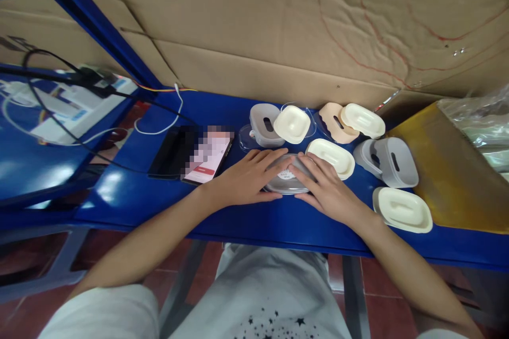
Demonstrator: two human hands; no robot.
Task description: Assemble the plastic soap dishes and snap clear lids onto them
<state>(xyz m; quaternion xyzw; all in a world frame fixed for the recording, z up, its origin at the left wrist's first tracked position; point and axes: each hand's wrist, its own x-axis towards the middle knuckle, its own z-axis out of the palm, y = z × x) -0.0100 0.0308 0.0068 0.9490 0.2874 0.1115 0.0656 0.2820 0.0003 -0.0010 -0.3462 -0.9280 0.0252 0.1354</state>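
Note:
A small grey oval container with a clear top and a white printed label (287, 174) lies on the blue table in front of me. My left hand (258, 176) rests on its left side, fingers across the top and thumb along the near edge. From the right, my right hand (324, 186) grips it likewise, its thumb near the front rim. The hands cover both ends of the container. Just behind the right fingers lies a cream oval tray (332, 159). A grey box with a slot (265, 124) and a cream square dish (292, 124) are beyond the left fingers.
A phone with a lit screen (209, 156) lies left, beside a dark flat object (173, 151). Slotted grey boxes (400, 161), a peach one (337, 123) and cream trays (403, 209) are at right, near a yellow-brown sheet (449, 169). Cables (131, 98) cross the left side.

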